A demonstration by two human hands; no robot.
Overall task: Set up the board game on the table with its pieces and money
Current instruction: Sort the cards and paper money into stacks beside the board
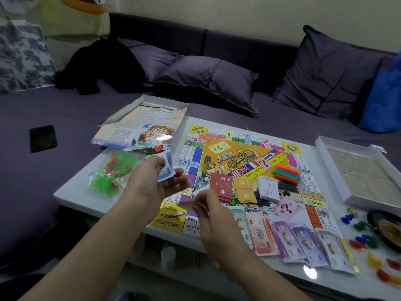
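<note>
The colourful game board [245,161] lies flat on the white table [71,195]. My left hand [152,183] holds a small stack of blue-and-white paper money [167,168] above the board's left edge. My right hand [208,211] pinches a single thin note or card [184,204] over the board's near left corner. Red [221,186], orange [245,190] and white [269,189] card decks sit on the board's middle, with coloured sticks [286,173] behind them. Fanned money piles [288,237] lie along the board's near edge.
A bag of green and red plastic pieces [110,172] lies at the table's left. An open box [141,118] with a rule sheet sits behind it. A white box lid [360,172] and loose coloured tokens [364,233] are at the right. A black phone [43,137] rests on the purple sofa.
</note>
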